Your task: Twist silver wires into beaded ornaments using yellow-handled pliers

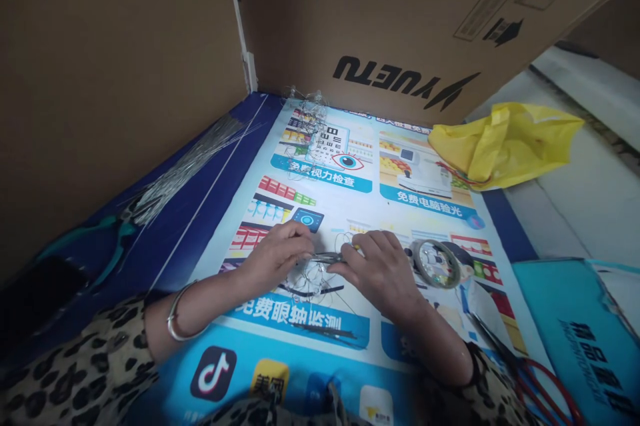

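Fingers (pixel 367 243) near ring (pixel 421 268), shiny bits (pixel 440 270) inside

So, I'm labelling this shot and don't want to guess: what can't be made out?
All in the head view:
- Metal tool: one end hidden by the right hand.
- Left hand: its fingers hide what they pinch.
- Grey ring: bits inside too small to identify.
- Red-handled scissors: handles cut off by the bottom edge.
- Yellow bag: its sides hide any contents.
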`<state>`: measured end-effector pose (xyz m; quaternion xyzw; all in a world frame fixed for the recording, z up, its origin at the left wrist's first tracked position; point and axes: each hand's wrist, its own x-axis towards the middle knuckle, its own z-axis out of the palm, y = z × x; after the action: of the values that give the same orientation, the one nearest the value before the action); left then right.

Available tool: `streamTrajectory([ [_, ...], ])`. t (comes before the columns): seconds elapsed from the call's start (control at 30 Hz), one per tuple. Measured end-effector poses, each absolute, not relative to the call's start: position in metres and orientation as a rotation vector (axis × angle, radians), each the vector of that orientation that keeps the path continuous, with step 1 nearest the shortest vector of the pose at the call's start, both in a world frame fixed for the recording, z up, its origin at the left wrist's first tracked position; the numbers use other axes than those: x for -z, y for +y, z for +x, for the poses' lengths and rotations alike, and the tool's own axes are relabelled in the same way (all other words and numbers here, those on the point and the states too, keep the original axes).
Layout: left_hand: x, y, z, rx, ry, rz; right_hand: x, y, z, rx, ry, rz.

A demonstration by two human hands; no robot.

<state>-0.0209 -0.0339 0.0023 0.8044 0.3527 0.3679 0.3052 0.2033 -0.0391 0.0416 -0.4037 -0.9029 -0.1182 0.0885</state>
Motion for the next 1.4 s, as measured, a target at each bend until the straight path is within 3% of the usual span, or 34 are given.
streamTrajectory([
  [0.67,-0.0058,-0.0337,-0.0186,-0.862,0.908,2.035,-0.0406,-0.0428,0.2003,0.364,-2.721,-1.161],
  [1.17,-0.0084,-0.0343,-0.0176,-0.871,0.929,2.099,-0.039,-0.0429,0.1991,0.028,-2.697,-1.28],
  [1.4,-0.0093,-0.034,-0.0169,-0.874,0.906,2.069,-0.0375,-0.0452,0.1973,0.101,-2.698,-1.266],
])
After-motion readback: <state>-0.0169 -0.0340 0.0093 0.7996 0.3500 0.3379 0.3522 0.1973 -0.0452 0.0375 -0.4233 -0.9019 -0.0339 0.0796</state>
